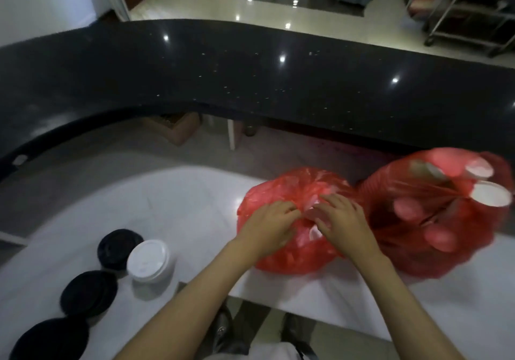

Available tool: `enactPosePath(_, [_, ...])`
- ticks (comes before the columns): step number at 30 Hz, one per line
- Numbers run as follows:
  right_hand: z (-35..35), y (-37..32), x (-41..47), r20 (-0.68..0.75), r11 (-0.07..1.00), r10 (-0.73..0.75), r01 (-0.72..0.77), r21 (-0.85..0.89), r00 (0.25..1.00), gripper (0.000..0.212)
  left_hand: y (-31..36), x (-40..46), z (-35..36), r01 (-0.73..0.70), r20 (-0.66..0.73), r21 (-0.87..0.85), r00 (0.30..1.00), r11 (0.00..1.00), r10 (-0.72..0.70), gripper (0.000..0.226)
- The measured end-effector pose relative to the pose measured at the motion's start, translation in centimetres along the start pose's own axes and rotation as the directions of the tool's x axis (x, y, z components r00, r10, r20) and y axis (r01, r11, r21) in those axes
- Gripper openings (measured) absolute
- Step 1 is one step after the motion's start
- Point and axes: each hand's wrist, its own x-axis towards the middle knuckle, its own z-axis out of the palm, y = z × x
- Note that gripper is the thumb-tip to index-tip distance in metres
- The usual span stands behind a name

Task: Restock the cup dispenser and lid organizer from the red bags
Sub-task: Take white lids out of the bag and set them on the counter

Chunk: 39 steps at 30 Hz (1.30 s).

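Near red bag (281, 251) on white bench (195, 209), right of centre. Left hand (267, 228) and right hand (341, 220) both on its gathered top, fingers curled, pinching plastic: each grip clamped. Knot lies directly between grips. Second bag (418, 253), with cups, just right; right hand nearer.

Curved black counter (250, 81), glossy tiled floor (278, 5), metal rack (468, 11) beyond

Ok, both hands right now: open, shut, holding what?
Left hand: pinching the gathered top of the nearer red bag.
Right hand: fingers curled on the same bag's top.
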Motion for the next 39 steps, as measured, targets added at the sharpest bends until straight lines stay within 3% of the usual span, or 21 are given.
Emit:
enactPosePath(6, [-0.7, 3.6, -0.6, 0.127, 0.994, 0.092, -0.100, 0.053, 0.988, 0.043, 2.5, 5.4, 1.1, 0.216, -0.039, 0.295, 0.976, 0.931, -0.214, 0.048])
enactPosePath(8, [-0.8, 4.6, -0.4, 0.197, 0.984, 0.125, -0.147, 0.103, 0.972, 0.051, 2.5, 6.6, 1.4, 0.259, 0.023, 0.334, 0.959, 0.906, -0.283, 0.060])
enactPosePath(12, [0.1, 6.3, -0.2, 0.221, 0.949, 0.141, -0.195, 0.246, 0.965, 0.067, 2.7, 9.1, 2.1, 0.335, 0.201, 0.322, 0.890, 0.885, -0.410, 0.086])
enactPosePath(17, [1.5, 7.7, 0.1, 0.314, 0.916, 0.134, -0.238, 0.323, 0.940, 0.084, 2.2, 12.0, 2.8, 0.389, 0.333, 0.309, 0.810, 0.868, -0.482, 0.089])
enactPosePath(22, [3.7, 8.8, 0.5, 0.357, 0.870, 0.083, -0.242, 0.429, 0.930, 0.108, 2.4, 13.8, 3.0, 0.383, 0.370, 0.284, 0.802, 0.879, -0.469, 0.100])
enactPosePath(27, [4.8, 8.8, 1.3, 0.280, 0.778, 0.133, -0.275, 0.565, 0.951, 0.096, 1.6, 14.5, 4.5, 0.429, 0.338, 0.224, 0.808, 0.875, -0.483, 0.095])
enactPosePath(33, [4.6, 8.7, 1.4, 0.246, 0.711, 0.233, -0.337, 0.617, 0.941, 0.070, 0.0, 13.1, 5.1, 0.415, 0.206, 0.036, 0.887, 0.909, -0.413, 0.076])
enactPosePath(39, [4.1, 8.0, 1.4, 0.204, 0.731, 0.252, -0.325, 0.600, 0.946, 0.065, -1.1, 9.8, 4.0, 0.435, 0.052, -0.127, 0.900, 0.891, -0.432, 0.051])
